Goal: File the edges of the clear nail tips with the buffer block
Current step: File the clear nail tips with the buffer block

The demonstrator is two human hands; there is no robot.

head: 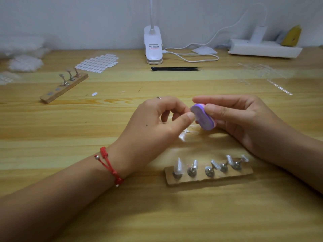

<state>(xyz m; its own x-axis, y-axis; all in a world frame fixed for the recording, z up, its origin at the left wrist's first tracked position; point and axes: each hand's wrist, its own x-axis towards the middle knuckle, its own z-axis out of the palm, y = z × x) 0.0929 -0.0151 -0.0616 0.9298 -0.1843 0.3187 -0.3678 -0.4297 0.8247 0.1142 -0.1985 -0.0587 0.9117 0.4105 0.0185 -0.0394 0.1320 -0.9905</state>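
- Contact point first, since the next stroke depends on it: the nail tip [194, 120] sits right at the purple face of the buffer block [202, 118], on the block's left side. It's touching or as good as touching, I can't say which.
- The left hand [157, 123] has its grip clamped on the tip, thumb and forefinger pinched together, other fingers curled under. The right hand [241, 117] has its grip wrapped round the block, thumb across the near side and fingers behind it.
- The block's long axis runs on a slant, top end toward the far edge of the bench [52, 172] and the left, bottom end toward the near edge and the right. The tip meets it at the upper-left end, so I'd guess a stroke goes along that slant.
- Both hands meet about mid-bench. The left is the one actually on the tip, the right only reaches it through the block.
- Looks-wise, the tip is clear and mostly hidden behind the thumb. All I get is a pale glassy sliver, so I can't tell which edge is on the grit. The block is a rounded oval pad, purple on the face with a pink layer at the rim.
- Bits of clear plastic [187, 132] lie on the bench just under the hands.
- Toward the near edge there's a wooden holder [208, 179] with a row of metal stands. The leftmost stand carries a mounted clear tip [178, 165].
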